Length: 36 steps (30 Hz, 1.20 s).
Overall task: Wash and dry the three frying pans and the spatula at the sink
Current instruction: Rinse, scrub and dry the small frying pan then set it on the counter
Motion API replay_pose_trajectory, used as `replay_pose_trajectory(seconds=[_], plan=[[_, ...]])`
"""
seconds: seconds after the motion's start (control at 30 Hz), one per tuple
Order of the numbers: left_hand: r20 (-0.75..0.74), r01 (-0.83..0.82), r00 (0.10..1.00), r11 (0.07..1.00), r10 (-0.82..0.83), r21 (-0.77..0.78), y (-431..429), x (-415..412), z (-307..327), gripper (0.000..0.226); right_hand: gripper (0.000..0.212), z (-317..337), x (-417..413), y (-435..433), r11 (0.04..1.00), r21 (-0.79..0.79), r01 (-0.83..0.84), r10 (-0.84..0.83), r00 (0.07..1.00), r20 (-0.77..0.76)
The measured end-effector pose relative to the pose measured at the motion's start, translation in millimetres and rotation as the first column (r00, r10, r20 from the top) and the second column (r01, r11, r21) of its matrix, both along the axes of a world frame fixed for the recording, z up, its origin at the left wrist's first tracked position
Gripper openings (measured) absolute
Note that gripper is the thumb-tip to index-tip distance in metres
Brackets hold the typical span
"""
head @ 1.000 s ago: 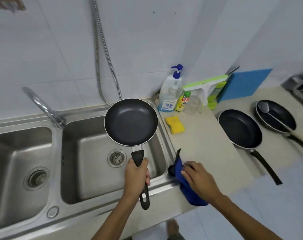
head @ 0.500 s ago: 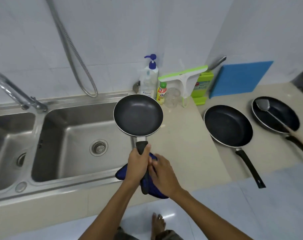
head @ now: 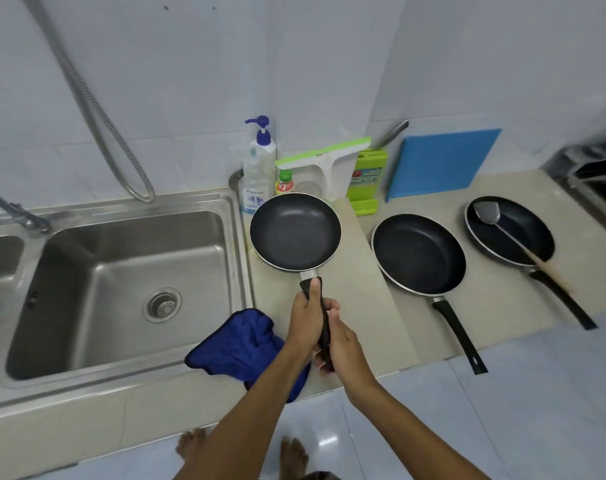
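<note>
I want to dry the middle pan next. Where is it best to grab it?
Grip the middle pan by its black handle, coming from the counter's front edge: the handle points toward you, its end overhanging the edge, clear of the neighbouring pan.

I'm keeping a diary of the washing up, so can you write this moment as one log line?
left hand: grips small pan handle | right hand: on same handle | blue cloth: on counter by sink | spatula: in far pan
</note>
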<state>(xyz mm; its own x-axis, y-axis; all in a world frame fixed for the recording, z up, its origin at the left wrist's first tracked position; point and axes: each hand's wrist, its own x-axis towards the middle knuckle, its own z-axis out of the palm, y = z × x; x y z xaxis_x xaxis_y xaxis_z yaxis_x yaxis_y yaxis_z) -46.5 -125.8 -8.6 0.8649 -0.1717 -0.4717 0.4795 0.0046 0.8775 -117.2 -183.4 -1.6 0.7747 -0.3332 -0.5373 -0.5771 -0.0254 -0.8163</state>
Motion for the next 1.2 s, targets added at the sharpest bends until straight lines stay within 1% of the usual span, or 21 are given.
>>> replay_pose_trajectory(seconds=[0.07,0.13,0.27,0.37,0.57,0.67,0.73,0.87,1.0,1.2], plan=[[0.006,0.041,0.999,0.999,-0.041,0.015,-16.7,-5.6,-12.6,0.066,0.064,-6.2,-3.2,-11.3,0.998,-0.023,0.052,-0.053,0.998,-0.019],[0.002,0.073,0.997,0.997,-0.073,0.019,-29.7,-9.4,-25.0,0.066,0.061,-14.1,-6.8,-21.8,0.994,-0.054,0.095,-0.096,0.995,-0.023],[-0.001,0.126,0.992,0.988,-0.127,0.090,-47.5,-10.6,-43.8,0.051,0.052,-31.1,-11.7,-38.0,0.988,-0.109,0.114,-0.115,0.993,-0.007],[-0.004,0.159,0.987,0.981,-0.159,0.113,-51.3,-10.6,-52.6,0.046,0.059,-44.2,-11.9,-43.9,0.986,-0.123,0.109,-0.109,0.994,0.005],[-0.034,0.205,0.979,0.966,-0.202,0.156,-49.6,-8.8,-66.1,0.045,0.051,-55.7,-14.4,-41.3,0.987,-0.054,0.154,-0.154,0.988,0.003],[-0.056,0.224,0.975,0.958,-0.217,0.178,-49.9,-9.3,-70.9,0.046,0.055,-62.4,-16.9,-38.7,0.983,-0.012,0.185,-0.185,0.983,0.007],[-0.066,0.232,0.973,0.956,-0.223,0.181,-50.2,-10.2,-72.0,0.046,0.053,-65.7,-18.4,-38.9,0.982,-0.011,0.186,-0.186,0.982,0.011],[-0.074,0.238,0.971,0.954,-0.228,0.181,-51.1,-9.7,-72.1,0.045,0.058,-70.2,-18.9,-40.8,0.981,-0.008,0.193,-0.193,0.981,0.018],[-0.092,0.262,0.964,0.947,-0.249,0.185,-50.6,-7.8,-74.7,0.045,0.044,-71.7,-18.7,-42.0,0.982,-0.014,0.186,-0.186,0.983,0.009],[-0.124,0.289,0.955,0.937,-0.269,0.194,-51.9,-5.8,-76.8,0.044,0.035,-73.3,-20.1,-44.3,0.979,0.009,0.202,-0.202,0.979,0.026]])
